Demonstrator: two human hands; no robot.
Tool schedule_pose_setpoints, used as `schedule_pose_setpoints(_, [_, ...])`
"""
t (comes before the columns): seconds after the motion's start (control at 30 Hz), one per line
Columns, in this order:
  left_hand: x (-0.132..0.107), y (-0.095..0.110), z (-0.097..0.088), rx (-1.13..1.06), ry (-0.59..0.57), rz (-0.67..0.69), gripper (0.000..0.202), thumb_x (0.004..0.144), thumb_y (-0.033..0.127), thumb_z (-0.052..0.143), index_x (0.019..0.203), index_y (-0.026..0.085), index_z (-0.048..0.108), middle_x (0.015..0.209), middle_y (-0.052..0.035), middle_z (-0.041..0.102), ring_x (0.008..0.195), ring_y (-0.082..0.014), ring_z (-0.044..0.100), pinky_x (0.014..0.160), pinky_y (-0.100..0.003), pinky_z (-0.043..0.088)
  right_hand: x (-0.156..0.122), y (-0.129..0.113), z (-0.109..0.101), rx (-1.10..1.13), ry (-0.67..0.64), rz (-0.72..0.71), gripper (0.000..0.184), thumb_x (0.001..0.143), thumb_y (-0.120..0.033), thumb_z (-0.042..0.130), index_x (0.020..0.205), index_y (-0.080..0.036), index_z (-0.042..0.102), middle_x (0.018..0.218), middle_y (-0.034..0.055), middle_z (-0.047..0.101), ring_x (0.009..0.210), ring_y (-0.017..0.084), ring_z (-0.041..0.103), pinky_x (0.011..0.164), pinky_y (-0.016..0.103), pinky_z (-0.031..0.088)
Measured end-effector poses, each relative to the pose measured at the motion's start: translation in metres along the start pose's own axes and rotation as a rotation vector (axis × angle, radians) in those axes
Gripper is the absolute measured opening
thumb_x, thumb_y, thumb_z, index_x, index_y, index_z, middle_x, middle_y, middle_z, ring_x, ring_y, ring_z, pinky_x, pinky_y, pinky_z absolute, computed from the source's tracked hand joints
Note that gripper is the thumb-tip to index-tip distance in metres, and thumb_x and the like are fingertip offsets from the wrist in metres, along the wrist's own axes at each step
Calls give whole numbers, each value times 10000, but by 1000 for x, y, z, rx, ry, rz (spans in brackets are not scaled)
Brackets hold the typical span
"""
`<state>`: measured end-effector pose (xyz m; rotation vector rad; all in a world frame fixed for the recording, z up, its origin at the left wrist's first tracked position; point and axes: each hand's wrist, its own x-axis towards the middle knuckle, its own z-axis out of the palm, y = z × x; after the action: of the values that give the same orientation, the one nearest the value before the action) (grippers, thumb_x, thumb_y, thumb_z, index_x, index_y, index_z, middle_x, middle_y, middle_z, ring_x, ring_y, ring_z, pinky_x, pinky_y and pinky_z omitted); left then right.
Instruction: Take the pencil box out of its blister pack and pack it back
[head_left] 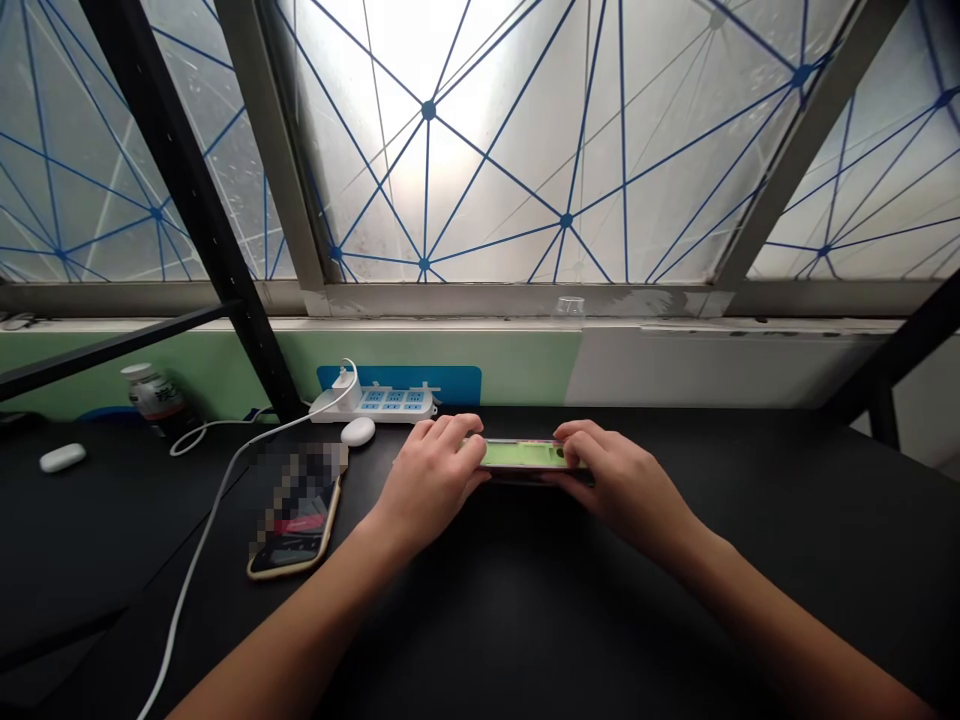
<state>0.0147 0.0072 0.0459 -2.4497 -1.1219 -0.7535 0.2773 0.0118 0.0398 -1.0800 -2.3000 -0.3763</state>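
Between my two hands is a small flat oblong thing [525, 455] with a light green face and a dark lower edge; I cannot make out its kind. My left hand [441, 465] grips its left end, fingers curled over the top and thumb low at the near side. At the other end, my right hand [619, 470] holds it with bent fingers above and the thumb beneath. Both hands cover its ends. It sits just above or on the black table [540, 600]; which of the two I cannot tell.
A phone [304, 520] in a pale case lies left of my left forearm. Beyond it are a small white rounded case [358, 432] and a power strip [397, 402] with a white cable [214, 520]. Farther left are a bottle [157, 395] and a white oval object [63, 458]. Black frame bars flank the table.
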Motion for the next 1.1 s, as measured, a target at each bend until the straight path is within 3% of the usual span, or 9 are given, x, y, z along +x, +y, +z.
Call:
schedule_pose_setpoints(0.07, [-2,3,3,-15,-58,15,138,890,200,686,950,192,563,1382,-118,556,1171,-279,573,937,-417,437,0,-6,5,-17,-55,-66,158,925,-193,563,827,-232,446,1077,84,659,791,224,606,696,340,460])
schedule_pose_setpoints(0.13, [-3,7,6,-76,-139,-3,206,880,270,704,995,202,548,1400,-112,556,1156,-274,599,924,-409,448,-1,-12,11,-23,-108,-114,150,871,-125,568,834,-225,463,1066,100,660,845,257,603,718,362,468])
schedule_pose_setpoints(0.3, [-3,6,10,-235,-251,-121,627,804,670,672,1207,223,496,1270,-91,644,1090,-285,638,897,-408,466,-2,-24,21,83,-171,-97,199,828,-190,634,994,-178,524,1052,128,641,863,274,574,728,396,484])
schedule_pose_setpoints(0.5, [-9,-11,12,-210,-382,-174,749,844,607,658,1427,213,404,1412,-111,568,1305,-297,508,1049,-445,382,-6,-28,21,140,-319,-106,531,723,-91,610,1239,-179,525,1223,131,593,1069,306,540,897,464,472])
schedule_pose_setpoints(0.6, [-11,-14,17,-210,-443,-176,723,840,619,639,1419,235,439,1411,-99,568,1278,-315,516,1044,-470,377,-7,-27,22,163,-358,-101,608,709,-79,595,1297,-206,513,1266,121,574,1125,305,522,955,481,451])
schedule_pose_setpoints(0.8, [-11,-9,23,-194,-436,-207,669,804,617,658,1345,249,521,1282,-100,605,1164,-328,538,1008,-467,394,-7,-23,20,227,-358,-103,619,740,-87,595,1335,-229,502,1300,114,558,1190,290,498,1014,469,430])
schedule_pose_setpoints(0.9, [-12,-6,25,-186,-419,-211,693,784,632,672,1343,250,520,1252,-103,595,1140,-323,535,1003,-465,399,-6,-21,15,261,-382,-81,593,782,-150,632,1351,-251,499,1323,109,550,1214,289,491,1034,466,423])
schedule_pose_setpoints(1.1, [-12,-3,27,-155,-391,-201,792,728,632,736,1381,257,489,1219,-101,594,1132,-327,531,1001,-495,403,-3,-19,19,308,-427,35,570,835,-471,698,1342,-272,531,1379,129,538,1244,324,497,1041,511,427])
